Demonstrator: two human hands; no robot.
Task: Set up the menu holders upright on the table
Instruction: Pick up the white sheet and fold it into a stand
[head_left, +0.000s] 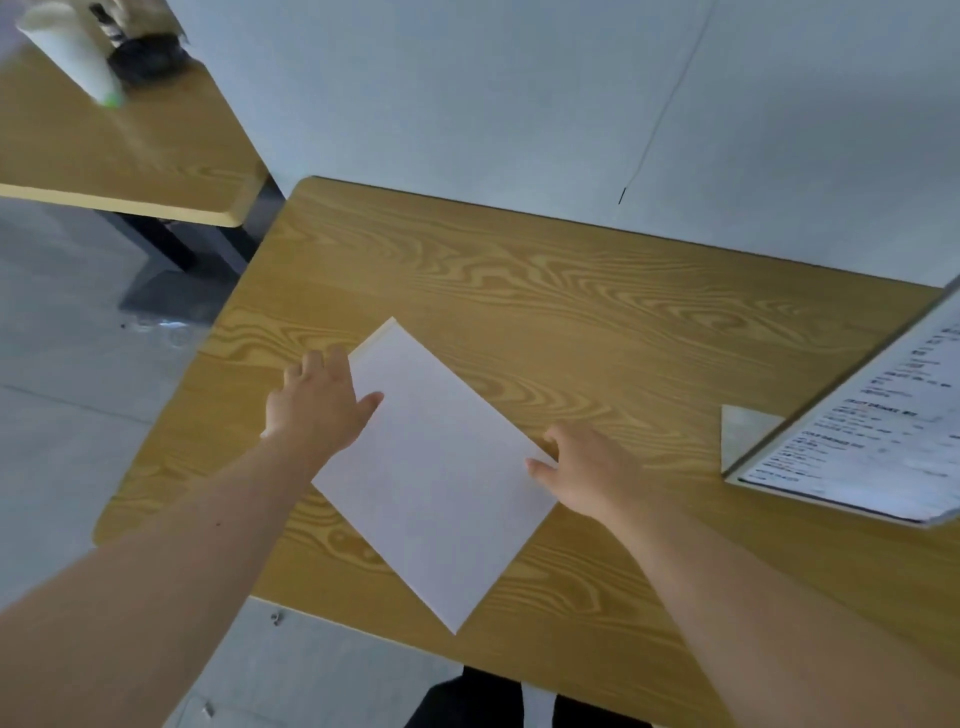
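1. Both bare forearms reach in from the near edge of the table (597, 270) toward a flat white menu holder (441, 467), which lies face-down and skewed, one corner pointing at the near edge and the opposite corner toward the table's middle.
2. At the holder's upper left edge, the left hand (317, 405) has its thumb on top of the sheet while its fingers curl over the edge; whether they have got under it I cannot tell.
3. On the holder's right edge, the right hand (587, 467) has its thumb tip on the white face and its fingers tucked at the edge, loosely bent, not yet a firm pinch as far as I can judge.
4. To do this step well, I would get fingertips of both hands fully beneath opposite edges before lifting, since a thin rigid sheet lying flush on wood probably slips rather than rises.
5. Tipping it up about its base edge, then checking that its foot sits flat, should keep it from toppling.
6. Clear wood toward the middle gives room to stand it.
7. At the right edge, a second holder (893, 431) with a printed menu already stands tilted on its clear foot, well apart.
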